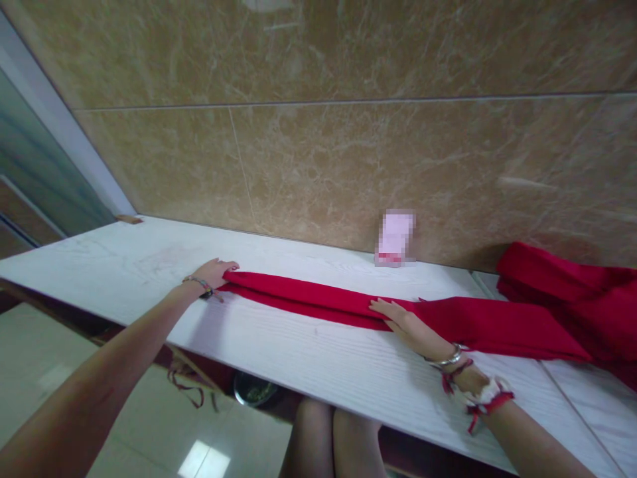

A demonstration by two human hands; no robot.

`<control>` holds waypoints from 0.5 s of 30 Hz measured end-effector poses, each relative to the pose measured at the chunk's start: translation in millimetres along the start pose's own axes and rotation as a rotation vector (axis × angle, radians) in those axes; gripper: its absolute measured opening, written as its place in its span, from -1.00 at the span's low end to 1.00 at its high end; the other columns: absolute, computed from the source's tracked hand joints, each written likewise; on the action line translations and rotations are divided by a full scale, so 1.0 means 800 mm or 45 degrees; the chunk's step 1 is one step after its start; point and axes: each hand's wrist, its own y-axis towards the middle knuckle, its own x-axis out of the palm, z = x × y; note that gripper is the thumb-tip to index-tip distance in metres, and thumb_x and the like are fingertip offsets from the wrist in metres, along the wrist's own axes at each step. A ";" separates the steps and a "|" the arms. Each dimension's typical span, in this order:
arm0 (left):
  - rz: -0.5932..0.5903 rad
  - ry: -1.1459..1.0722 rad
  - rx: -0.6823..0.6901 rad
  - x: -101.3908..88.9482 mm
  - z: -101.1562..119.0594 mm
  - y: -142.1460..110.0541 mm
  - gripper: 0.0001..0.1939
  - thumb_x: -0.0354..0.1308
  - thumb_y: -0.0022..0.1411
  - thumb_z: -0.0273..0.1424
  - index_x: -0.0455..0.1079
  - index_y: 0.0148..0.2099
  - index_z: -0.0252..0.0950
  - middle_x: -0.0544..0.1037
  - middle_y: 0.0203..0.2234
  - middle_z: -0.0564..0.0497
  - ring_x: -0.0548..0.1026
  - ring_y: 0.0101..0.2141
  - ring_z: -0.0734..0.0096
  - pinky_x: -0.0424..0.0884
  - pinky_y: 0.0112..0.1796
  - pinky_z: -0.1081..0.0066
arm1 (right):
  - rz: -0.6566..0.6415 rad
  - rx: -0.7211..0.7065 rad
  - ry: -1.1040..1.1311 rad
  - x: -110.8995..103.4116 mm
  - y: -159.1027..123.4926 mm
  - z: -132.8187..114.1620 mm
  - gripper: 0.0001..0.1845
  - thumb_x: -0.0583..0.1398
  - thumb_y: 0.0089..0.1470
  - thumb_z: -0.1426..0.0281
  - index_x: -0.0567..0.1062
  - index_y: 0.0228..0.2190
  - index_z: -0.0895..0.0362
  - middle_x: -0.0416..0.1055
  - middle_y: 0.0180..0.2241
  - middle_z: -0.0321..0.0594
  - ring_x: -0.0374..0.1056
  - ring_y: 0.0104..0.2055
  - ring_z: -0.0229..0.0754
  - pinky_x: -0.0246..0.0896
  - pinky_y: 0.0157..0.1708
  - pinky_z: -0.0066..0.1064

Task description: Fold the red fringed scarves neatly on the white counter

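A long strip of red cloth (308,299), folded lengthwise, stretches across the white table (293,352). At its narrow left end is my left hand (215,271), closed on the cloth with the fingertips partly hidden. My right hand (402,323) rests flat on the middle of the strip, fingers stretched out and touching the fabric. Beyond it, the strip widens to the right. Bracelets circle both wrists.
More red cloth lies bunched (562,285) at the right, by the wall. A blurred pink-white object (395,238) leans against the marbled tile wall (308,166). Below the table's front edge are a metal bowl (253,390) and my knees (333,431).
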 end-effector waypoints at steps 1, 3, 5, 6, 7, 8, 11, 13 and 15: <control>-0.002 0.029 -0.056 -0.004 -0.003 -0.004 -0.54 -0.12 -0.07 -0.51 0.31 -0.07 -0.33 0.52 -0.30 -0.09 0.45 -0.23 0.21 0.28 -0.13 0.25 | -0.011 -0.013 -0.022 0.002 0.000 0.001 -0.53 -0.10 0.07 0.49 0.21 0.04 0.07 0.16 0.08 -0.21 -0.01 0.15 -0.19 -0.07 0.12 -0.18; 0.000 0.107 -0.162 -0.011 -0.003 -0.013 -0.47 -0.12 -0.06 -0.54 0.23 0.03 -0.35 0.49 -0.20 -0.12 0.42 -0.18 0.21 0.29 -0.14 0.28 | -0.023 -0.031 -0.093 0.006 0.000 0.002 -0.52 -0.10 0.05 0.52 0.24 0.02 0.11 0.15 0.09 -0.18 -0.02 0.15 -0.18 -0.08 0.12 -0.17; 0.015 0.198 -0.154 -0.017 0.007 -0.022 -0.39 -0.08 -0.06 -0.54 0.12 0.12 -0.32 0.36 -0.03 -0.12 0.31 -0.04 0.21 0.20 -0.06 0.25 | -0.001 -0.050 -0.178 0.009 0.003 0.000 -0.51 -0.09 0.02 0.56 0.26 0.01 0.13 0.14 0.09 -0.15 -0.04 0.16 -0.16 -0.07 0.11 -0.16; 0.014 0.239 -0.092 -0.019 0.013 -0.025 -0.37 -0.06 -0.06 -0.54 0.09 0.14 -0.28 0.28 0.04 -0.10 0.22 0.03 0.22 0.11 0.00 0.21 | 0.020 -0.067 -0.212 0.011 0.004 -0.002 -0.50 -0.09 0.01 0.57 0.26 0.01 0.13 0.13 0.09 -0.15 -0.05 0.16 -0.15 -0.07 0.11 -0.14; -0.003 0.270 -0.001 -0.021 0.020 -0.028 -0.37 -0.05 -0.04 -0.54 0.08 0.15 -0.23 0.22 0.09 -0.05 0.14 0.08 0.25 0.02 0.04 0.19 | 0.038 -0.089 -0.234 0.012 0.006 -0.004 -0.50 -0.09 0.02 0.57 0.27 0.00 0.11 0.13 0.09 -0.15 -0.05 0.16 -0.14 -0.08 0.11 -0.12; -0.043 0.293 0.086 -0.023 0.026 -0.029 -0.39 -0.06 -0.02 -0.54 0.09 0.14 -0.18 0.20 0.10 0.00 0.10 0.10 0.29 -0.06 0.06 0.19 | 0.048 -0.111 -0.241 0.012 0.008 -0.007 -0.51 -0.09 0.03 0.56 0.28 0.00 0.10 0.14 0.09 -0.16 -0.05 0.16 -0.14 -0.09 0.11 -0.10; -0.157 0.335 0.185 -0.026 0.033 -0.028 -0.44 -0.19 0.08 -0.61 0.13 0.12 -0.13 0.23 0.08 0.09 0.12 0.09 0.45 -0.14 0.08 0.28 | 0.023 -0.130 -0.169 0.008 0.012 -0.015 -0.55 -0.12 0.09 0.49 0.27 0.00 0.08 0.17 0.07 -0.17 -0.02 0.15 -0.14 -0.07 0.10 -0.09; -0.142 0.343 0.149 -0.024 0.029 -0.028 -0.41 -0.27 0.08 -0.66 0.12 0.13 -0.16 0.23 0.08 0.09 0.12 0.09 0.49 -0.12 0.08 0.32 | 0.014 -0.088 -0.090 0.005 0.012 -0.017 -0.56 -0.14 0.13 0.44 0.22 0.03 0.09 0.17 0.08 -0.17 0.00 0.14 -0.17 -0.04 0.09 -0.14; -0.139 0.313 0.176 -0.018 0.024 -0.030 -0.38 -0.26 0.05 -0.68 0.10 0.15 -0.18 0.22 0.09 0.08 0.10 0.10 0.47 -0.10 0.08 0.33 | 0.004 -0.057 -0.052 0.005 0.009 -0.017 -0.56 -0.16 0.15 0.42 0.19 0.05 0.06 0.15 0.09 -0.18 0.00 0.14 -0.18 -0.07 0.09 -0.13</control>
